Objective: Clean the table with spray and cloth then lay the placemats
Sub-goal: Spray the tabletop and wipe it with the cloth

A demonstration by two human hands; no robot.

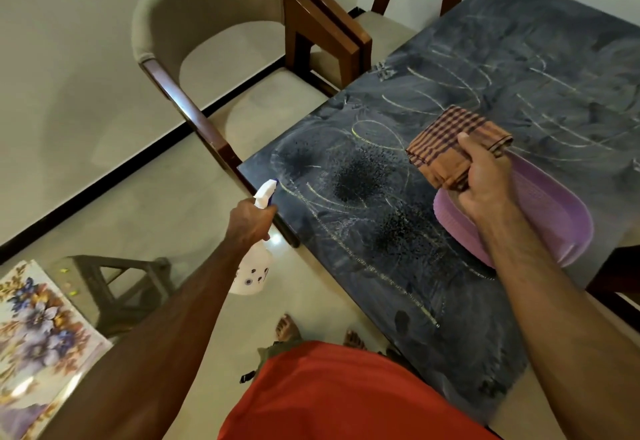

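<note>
The left hand (251,219) is curled around the neck of a white spray bottle (254,259) with a blue-tipped nozzle, held just off the tabletop's near-left corner with the nozzle aimed over it. The bottle looks like thin translucent plastic, light unless full, and the neck under the trigger is the sound place to hold it. The right hand (485,183) grips a folded checked cloth (450,141), brown and dark, above a purple plastic tray (554,217) that lies on the dark tabletop (519,58). The cloth is soft and limp; bunched as a pad it should wipe flat without slipping. Dark damp speckles and pale swirl marks cover the surface near the nozzle. Floral placemats (38,342) lie on a low stool (121,287), well apart; they look thin and bendable, best lifted by an edge.
</note>
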